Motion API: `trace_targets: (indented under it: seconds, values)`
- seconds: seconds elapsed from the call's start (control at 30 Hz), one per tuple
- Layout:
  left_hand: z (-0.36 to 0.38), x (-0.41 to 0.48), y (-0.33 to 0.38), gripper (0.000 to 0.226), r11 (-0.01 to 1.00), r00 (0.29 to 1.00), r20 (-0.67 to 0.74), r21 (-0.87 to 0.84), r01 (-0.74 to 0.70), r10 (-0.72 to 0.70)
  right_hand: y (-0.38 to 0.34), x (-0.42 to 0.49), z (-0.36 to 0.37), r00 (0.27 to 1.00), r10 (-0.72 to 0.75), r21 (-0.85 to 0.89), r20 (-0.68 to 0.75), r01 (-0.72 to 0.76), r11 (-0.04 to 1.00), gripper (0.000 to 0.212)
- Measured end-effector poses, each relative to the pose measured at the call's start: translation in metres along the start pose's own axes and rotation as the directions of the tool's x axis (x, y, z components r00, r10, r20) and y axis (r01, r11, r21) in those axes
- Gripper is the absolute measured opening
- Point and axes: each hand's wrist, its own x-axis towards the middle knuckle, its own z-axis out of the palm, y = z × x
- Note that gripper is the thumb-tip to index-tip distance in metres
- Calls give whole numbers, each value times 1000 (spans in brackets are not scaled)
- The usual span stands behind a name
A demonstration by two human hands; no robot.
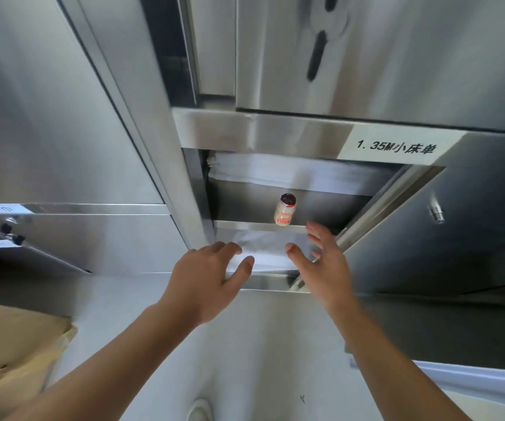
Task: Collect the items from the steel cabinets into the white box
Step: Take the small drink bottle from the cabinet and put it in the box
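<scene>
Working the pick step at the steel cabinet (pixel 142 123), with the right-hand door (pixel 482 226) swung open and nothing gripped yet.

Spotting the task's thing, a small bottle (pixel 284 209) with a red cap, standing upright at the near lip of the upper shelf (pixel 239 205), in front of a stack of folded white linen (pixel 290 173) at the far side. Reading the label (pixel 397 147) above as bedsheet stock, so probably treating the linen as not for collecting.

Holding the left hand (pixel 211 275) spread and relaxed, fingertips over the near edge of the lower white cloth (pixel 269 247). Not telling through the blur whether touching or just above.

Holding the right hand (pixel 321 262) wide open, fingers straight, thumb out, just below and right of the bottle, clear of it.

Judging the next move: lifting the right hand a little up and left, closing thumb and fingers round the bottle's body below the cap, then drawing it near over the shelf lip without tipping it. Likely needing only one hand.

Not seeing the white box for certain. Possibly glimpsing it as the pale edge (pixel 473 378) at near right, so expecting a turn down and right for the drop.
</scene>
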Motion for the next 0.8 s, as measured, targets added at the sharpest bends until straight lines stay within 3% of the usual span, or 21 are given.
trace_targets:
  seconds: [0.37, 0.8]
  values:
    - [72, 23, -16, 54, 1000, 999, 20, -9, 28, -28, 75, 4, 39, 1000, 2, 17, -3, -2, 1000, 60]
    - [65, 54, -10, 64, 994, 996, -63, -102, 50, -57, 46, 57, 36, 992, -47, 36, -119, 52, 998, 60]
